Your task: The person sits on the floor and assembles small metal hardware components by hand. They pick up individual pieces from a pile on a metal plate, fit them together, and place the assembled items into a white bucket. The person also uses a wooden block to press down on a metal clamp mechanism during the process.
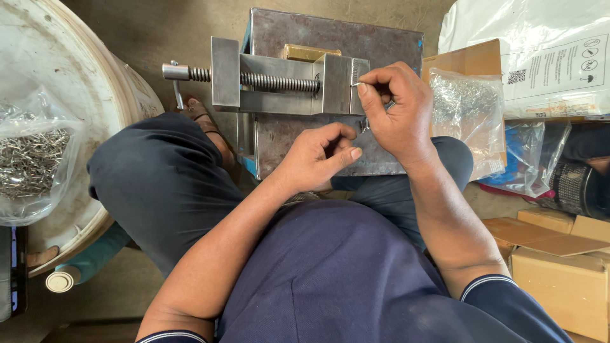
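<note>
In the head view, a small grey steel bench vise with a threaded screw and a crank handle at its left end is seen on top of a worn grey metal box, which stands on the floor between the person's knees. The right hand is raised at the right end of the vise, and a small thin silvery metal piece is pinched between its thumb and forefinger, right against the vise's ridged face. The left hand is held just below, over the box front; its fingers are curled in with thumb against forefinger, and whether anything is gripped there cannot be told. A clear plastic bag of small silvery metal parts is seen just right of the box, leaning on brown cardboard. Another clear bag of thin metal pins lies on a round white wooden drum at the left. Brown cardboard boxes are stacked at the lower right.
</note>
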